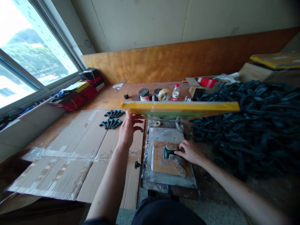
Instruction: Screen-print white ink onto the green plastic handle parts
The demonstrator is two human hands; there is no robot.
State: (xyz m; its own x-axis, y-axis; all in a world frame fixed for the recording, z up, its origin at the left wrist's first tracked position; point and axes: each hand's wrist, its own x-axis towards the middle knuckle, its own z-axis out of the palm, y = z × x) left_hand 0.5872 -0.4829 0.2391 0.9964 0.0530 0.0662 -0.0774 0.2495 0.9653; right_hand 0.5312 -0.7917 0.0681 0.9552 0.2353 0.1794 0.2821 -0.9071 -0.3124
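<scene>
Just off the fingertips of my right hand point(191, 152), toward its left, sits a dark green piece point(167, 152), lying among small blocks point(175, 159) on a wooden board point(159, 165). I have the thumb and forefinger closed together on the near end of that piece. Under the board, below those fingers, I see a grey metal plate point(152, 134). Above both hands a yellow-edged frame point(180, 106) runs crosswise; the fingers of my left hand point(126, 132) are spread and slightly curled at its left end, and I cannot tell whether they touch it. Left of those fingers, two short rows of green pieces point(110, 123) lie on flat cardboard point(93, 137). Beyond the frame, farther from my fingers, stands a red-capped bottle point(175, 93). Right of my right fingers spreads a large heap of similar dark pieces point(253, 125).
</scene>
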